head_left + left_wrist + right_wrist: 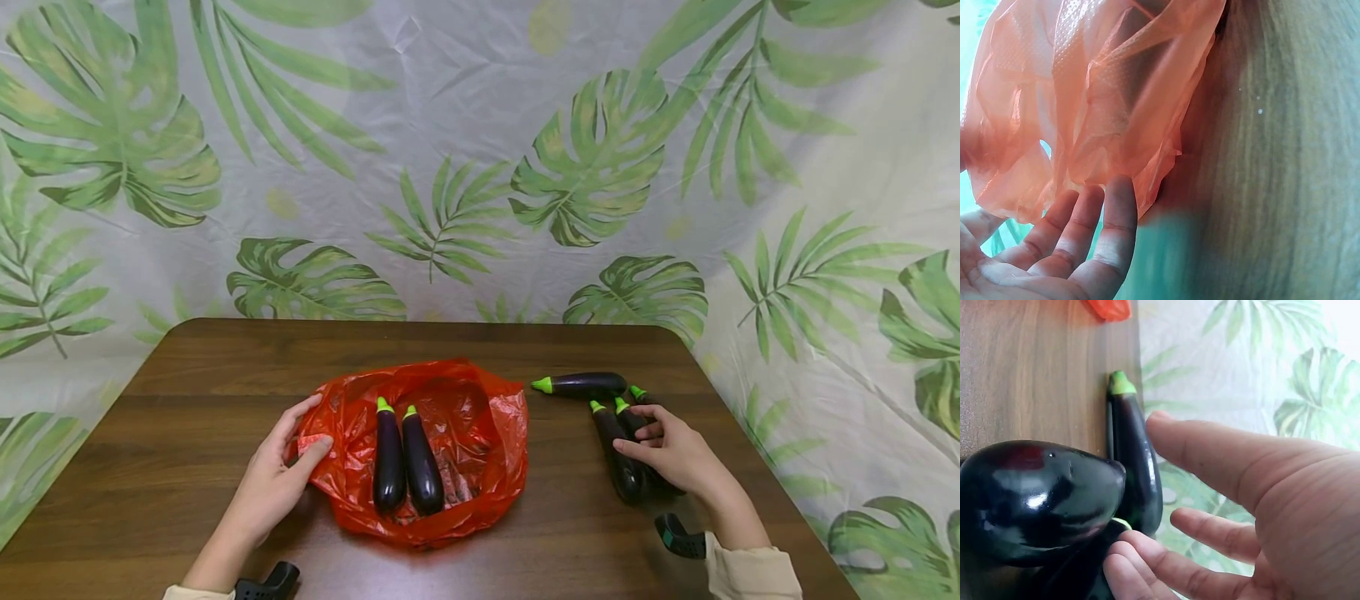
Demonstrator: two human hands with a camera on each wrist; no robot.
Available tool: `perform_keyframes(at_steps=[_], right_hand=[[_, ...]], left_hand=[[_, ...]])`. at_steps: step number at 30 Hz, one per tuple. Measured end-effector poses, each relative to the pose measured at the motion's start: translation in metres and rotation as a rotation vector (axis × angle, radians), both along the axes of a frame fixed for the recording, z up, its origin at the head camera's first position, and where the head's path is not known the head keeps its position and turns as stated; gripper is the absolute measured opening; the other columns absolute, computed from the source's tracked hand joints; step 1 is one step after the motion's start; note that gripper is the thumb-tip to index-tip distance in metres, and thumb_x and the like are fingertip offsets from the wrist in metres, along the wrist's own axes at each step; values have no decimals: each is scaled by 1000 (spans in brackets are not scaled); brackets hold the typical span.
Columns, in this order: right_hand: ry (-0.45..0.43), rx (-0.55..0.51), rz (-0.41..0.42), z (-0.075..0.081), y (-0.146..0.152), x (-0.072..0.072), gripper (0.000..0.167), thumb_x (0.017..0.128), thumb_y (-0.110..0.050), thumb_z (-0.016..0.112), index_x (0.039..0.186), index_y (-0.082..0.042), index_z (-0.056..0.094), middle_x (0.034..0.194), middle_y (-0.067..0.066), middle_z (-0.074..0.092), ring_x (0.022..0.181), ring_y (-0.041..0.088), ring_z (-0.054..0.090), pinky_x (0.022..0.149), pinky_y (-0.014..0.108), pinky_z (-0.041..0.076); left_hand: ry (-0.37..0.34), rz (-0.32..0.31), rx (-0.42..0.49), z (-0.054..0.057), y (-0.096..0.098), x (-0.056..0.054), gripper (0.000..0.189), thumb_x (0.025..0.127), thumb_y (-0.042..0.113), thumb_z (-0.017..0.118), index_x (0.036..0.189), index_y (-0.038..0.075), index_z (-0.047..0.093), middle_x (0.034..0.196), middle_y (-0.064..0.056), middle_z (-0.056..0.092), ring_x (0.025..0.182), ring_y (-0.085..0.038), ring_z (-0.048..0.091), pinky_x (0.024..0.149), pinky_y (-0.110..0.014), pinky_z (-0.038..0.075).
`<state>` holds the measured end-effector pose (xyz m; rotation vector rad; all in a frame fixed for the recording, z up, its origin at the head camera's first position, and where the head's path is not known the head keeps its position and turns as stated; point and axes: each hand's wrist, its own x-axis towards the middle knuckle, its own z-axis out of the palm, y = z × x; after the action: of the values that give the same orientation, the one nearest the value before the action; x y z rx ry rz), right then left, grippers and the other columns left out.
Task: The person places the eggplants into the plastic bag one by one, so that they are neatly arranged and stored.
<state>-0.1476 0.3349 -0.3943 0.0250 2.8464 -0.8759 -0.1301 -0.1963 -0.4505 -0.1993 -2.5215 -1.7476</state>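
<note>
Two eggplants (389,467) lie in one red bag (510,433), four outside.

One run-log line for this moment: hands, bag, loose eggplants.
left hand: holds left rim of red bag | right hand: at loose eggplants | red bag: on table, two eggplants inside | loose eggplants: four, right of bag

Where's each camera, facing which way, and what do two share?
Head: on the head, facing forward and down at the table, red bag and eggplants; left hand, right hand, sleeves show.
Left wrist: on that wrist, facing the red bag; left hand shows.
Right wrist: on that wrist, facing eggplants; right hand shows.
Head and right wrist views share eggplants and the red bag.
</note>
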Motion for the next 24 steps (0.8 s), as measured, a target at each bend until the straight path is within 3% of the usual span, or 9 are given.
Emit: perform_keyframes(at_steps=[3,12,15,19,24], right_hand=[[10,0,13,-1,1,-2,73,101,-39,76,154,3,47,125,22,71,114,37,69,94,55,58],[32,-1,18,-3,-2,-3,68,98,-31,81,149,3,52,122,21,72,113,39,70,95,57,58],[38,0,19,-3,-4,-3,68,97,-30,82,148,3,53,119,20,73,111,38,70,94,56,58],[38,4,22,-2,-6,-3,68,96,-31,82,148,3,53,118,19,73,110,36,71,93,55,59],[38,-2,33,-5,-9,-2,69,95,-30,84,147,3,54,116,17,72,108,34,71,92,53,59]], left_hand=[[3,-7,16,-1,0,0,62,109,24,64,165,18,38,164,-22,48,116,20,54,90,-12,54],[4,-1,9,0,0,0,61,109,25,65,165,18,40,165,-21,48,117,20,52,92,-11,52],[2,1,1,0,0,0,62,109,25,65,165,19,40,166,-20,47,123,12,57,93,-11,51],[-1,3,-8,0,0,0,62,109,26,65,165,19,39,166,-20,47,132,-11,62,92,-11,52],[4,3,-13,-1,-1,0,62,109,25,64,165,20,39,166,-20,47,135,-20,62,92,-11,52]])
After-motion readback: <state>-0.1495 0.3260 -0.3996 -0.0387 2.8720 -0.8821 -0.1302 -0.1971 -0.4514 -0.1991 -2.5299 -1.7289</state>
